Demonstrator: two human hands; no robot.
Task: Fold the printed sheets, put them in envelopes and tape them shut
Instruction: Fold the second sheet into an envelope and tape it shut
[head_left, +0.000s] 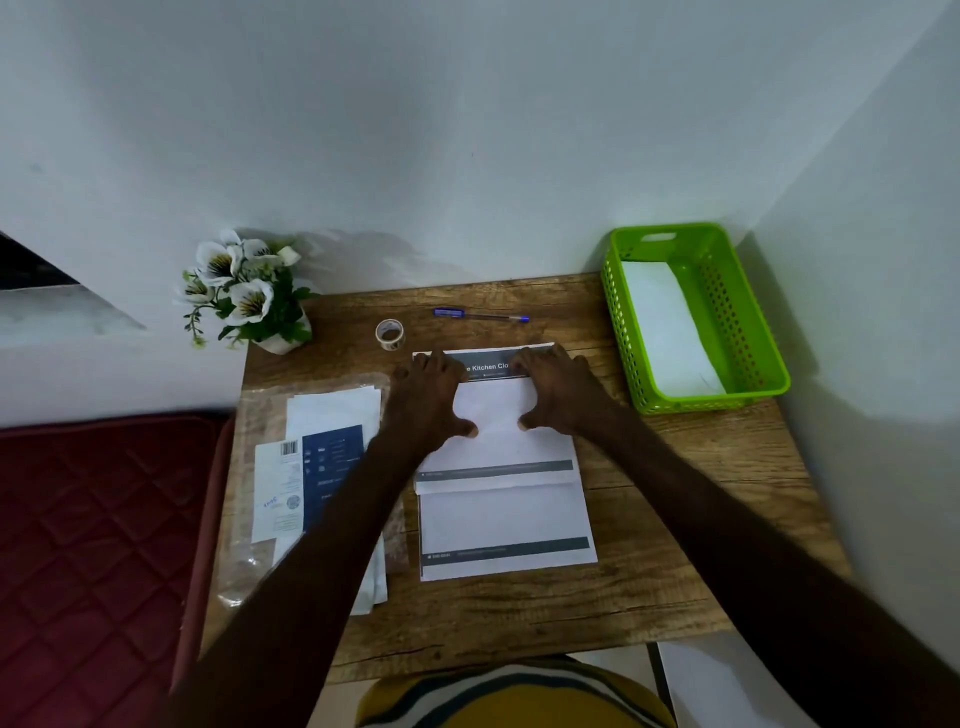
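Both the left hand (431, 395) and right hand (558, 389) press flat, fingers spread (thumbs turned inward), on the white printed sheet (498, 431) folded upon the wooden bench (675, 493)

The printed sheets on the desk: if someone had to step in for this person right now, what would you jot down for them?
Left hand and right hand: both flat, fingers spread, pressing the folded printed sheet on the wooden table.
Beneath and nearer the person lies at least one more unfolded sheet.
The envelope pack, in clear plastic, lies left of the sheets.
The tape roll and pen lie beyond the sheets, untouched.
The green basket at the right holds something flat and white, perhaps a finished envelope.
Done: first fold under way.
Left: finish folding, fill an envelope, tape it; repeat.
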